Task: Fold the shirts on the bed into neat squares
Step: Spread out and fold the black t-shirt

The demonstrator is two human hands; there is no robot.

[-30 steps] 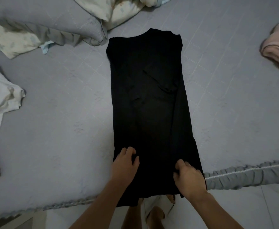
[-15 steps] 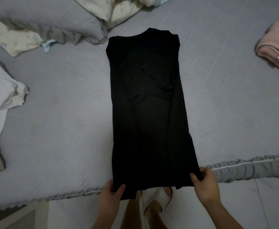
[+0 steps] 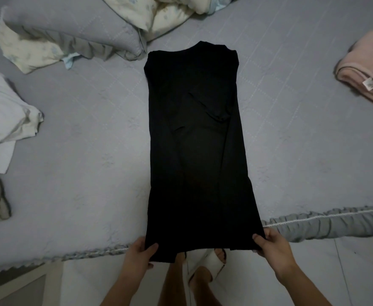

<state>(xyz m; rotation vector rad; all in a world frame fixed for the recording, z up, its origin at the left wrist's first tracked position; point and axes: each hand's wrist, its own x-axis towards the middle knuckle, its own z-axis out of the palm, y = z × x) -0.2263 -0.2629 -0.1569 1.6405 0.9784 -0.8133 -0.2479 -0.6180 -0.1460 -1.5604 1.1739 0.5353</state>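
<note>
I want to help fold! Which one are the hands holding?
The black shirt. Both hands pinch its bottom corners; the white, pink and grey clothes lie untouched.

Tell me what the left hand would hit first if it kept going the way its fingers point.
The left hand pinches the black shirt's near left corner, fingers pointing right, under the hem. Going on that way it would likely meet only the hanging hem, then the right hand at the other corner. Depth is unclear.
</note>
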